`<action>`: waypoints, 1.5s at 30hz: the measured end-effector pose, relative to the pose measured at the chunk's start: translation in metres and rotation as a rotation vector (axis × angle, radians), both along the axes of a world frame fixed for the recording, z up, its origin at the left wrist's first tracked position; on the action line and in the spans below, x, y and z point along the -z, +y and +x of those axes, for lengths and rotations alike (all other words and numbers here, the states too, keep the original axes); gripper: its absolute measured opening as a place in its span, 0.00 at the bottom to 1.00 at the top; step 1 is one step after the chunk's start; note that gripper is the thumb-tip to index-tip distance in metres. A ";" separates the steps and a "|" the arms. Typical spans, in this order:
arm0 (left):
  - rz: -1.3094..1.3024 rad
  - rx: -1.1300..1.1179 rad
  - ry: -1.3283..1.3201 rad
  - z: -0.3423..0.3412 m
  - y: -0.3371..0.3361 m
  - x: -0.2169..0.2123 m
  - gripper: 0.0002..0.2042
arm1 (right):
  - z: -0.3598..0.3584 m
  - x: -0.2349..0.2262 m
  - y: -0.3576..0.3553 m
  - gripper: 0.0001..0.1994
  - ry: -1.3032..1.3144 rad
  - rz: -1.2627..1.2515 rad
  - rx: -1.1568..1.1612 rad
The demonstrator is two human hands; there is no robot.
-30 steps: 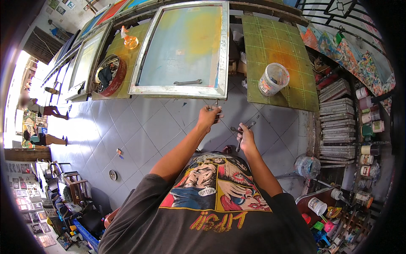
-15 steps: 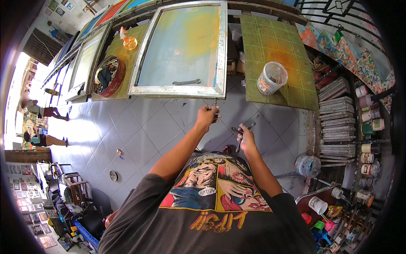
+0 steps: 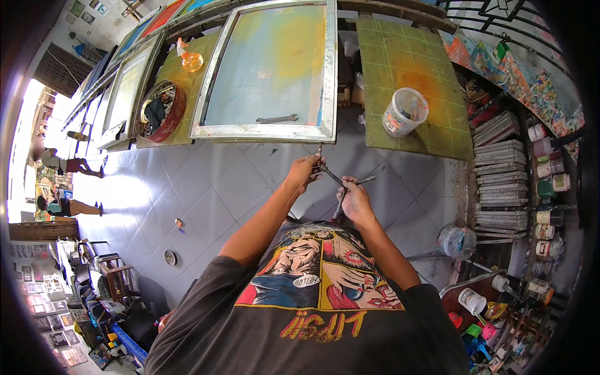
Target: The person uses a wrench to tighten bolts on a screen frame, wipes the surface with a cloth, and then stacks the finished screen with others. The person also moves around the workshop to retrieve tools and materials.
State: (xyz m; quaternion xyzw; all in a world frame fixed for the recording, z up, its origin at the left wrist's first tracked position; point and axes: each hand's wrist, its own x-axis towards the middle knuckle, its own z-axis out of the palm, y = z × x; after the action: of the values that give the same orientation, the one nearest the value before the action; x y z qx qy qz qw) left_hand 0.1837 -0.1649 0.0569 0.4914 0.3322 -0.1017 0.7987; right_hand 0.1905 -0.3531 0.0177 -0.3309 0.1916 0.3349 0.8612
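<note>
Seen from above, a person stood at the near side of a row of stations, both hands together just below the near edge of a silver-framed screen [image 3: 262, 132]. The left hand [image 3: 304, 173] was closed in a pinch, thumb and fingertips about a slim metal rod [image 3: 319, 152] that stood up toward the frame's near right corner; the fingers hid its lower part. The right hand [image 3: 356, 199], nearer and to the right, was wrapped around the middle of a dark three-armed socket wrench [image 3: 333, 177]. One arm of the wrench reached left and away to the left hand's fingers, one pointed right, one toward the person. Whether its socket met the rod could not be told.

Done well, this step likely called for the left fingers to steady the rod while the socket came up in line with it, seated fully before any turning, with fingertips clear of the swinging arms. A firm hold on the hub would probably have kept the wrench from tilting.

A loose open-ended spanner [image 3: 277, 118] lay on the screen's near end; it seemed best kept from sliding. A clear bucket [image 3: 406, 114] stood on the green board [image 3: 440, 139] to the right.
</note>
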 end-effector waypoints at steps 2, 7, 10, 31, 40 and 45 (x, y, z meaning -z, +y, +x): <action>-0.042 0.007 -0.019 -0.001 0.002 0.002 0.10 | -0.004 -0.004 0.003 0.07 0.030 0.005 0.000; -0.118 0.021 -0.017 -0.002 0.003 0.004 0.09 | -0.016 -0.003 0.008 0.06 0.140 0.066 0.059; -0.156 0.024 -0.013 -0.002 0.005 0.006 0.09 | -0.025 -0.002 0.016 0.06 0.187 0.156 0.087; -0.314 0.269 -0.137 0.000 0.011 -0.002 0.11 | -0.082 -0.019 0.085 0.13 -0.981 -1.489 0.093; -0.508 0.219 -0.128 0.005 0.008 0.002 0.09 | -0.121 -0.026 0.083 0.10 -0.176 -0.638 0.218; -0.509 0.166 -0.094 0.006 0.005 -0.005 0.09 | -0.102 -0.025 0.098 0.10 -0.180 -0.334 0.450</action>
State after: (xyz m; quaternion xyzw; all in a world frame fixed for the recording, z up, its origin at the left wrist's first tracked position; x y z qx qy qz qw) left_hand 0.1900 -0.1599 0.0620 0.3046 0.2171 -0.2244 0.8999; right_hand 0.0880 -0.2556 0.0429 -0.4456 0.2353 0.0687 0.8610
